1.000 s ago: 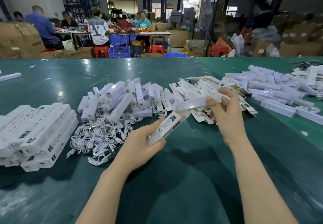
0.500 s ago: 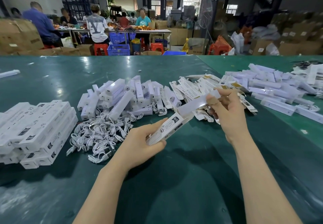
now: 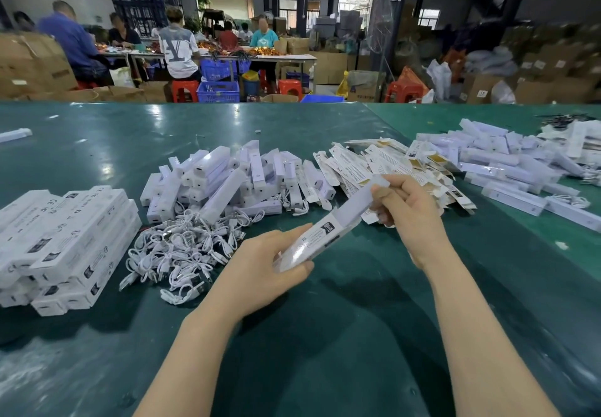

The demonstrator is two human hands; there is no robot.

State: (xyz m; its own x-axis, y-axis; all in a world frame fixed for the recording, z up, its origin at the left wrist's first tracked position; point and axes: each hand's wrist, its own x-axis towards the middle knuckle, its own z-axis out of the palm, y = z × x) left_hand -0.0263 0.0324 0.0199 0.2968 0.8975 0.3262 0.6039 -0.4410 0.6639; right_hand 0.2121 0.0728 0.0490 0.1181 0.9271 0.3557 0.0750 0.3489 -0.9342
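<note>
On the green table (image 3: 325, 335) of a busy warehouse, our left hand (image 3: 260, 273) grips an open box (image 3: 310, 242) just above the surface. Our right hand (image 3: 413, 218) pinches a white bar (image 3: 354, 203), partly inside the box. Packed boxes (image 3: 65, 237) are stacked at left; many loose bars (image 3: 221, 182), cables (image 3: 175, 250) and flat cartons (image 3: 367, 159) wait.

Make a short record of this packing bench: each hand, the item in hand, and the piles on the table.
Left hand: grips the lower end of the printed carton
Right hand: pinches the top of the white bar
Bar position: partly inside the carton's open end, tilted
Finished boxes: stacked at far left
Cables: white tangle in front of the loose bars
Flat cartons: heap behind the right hand
Surface: green table
</note>
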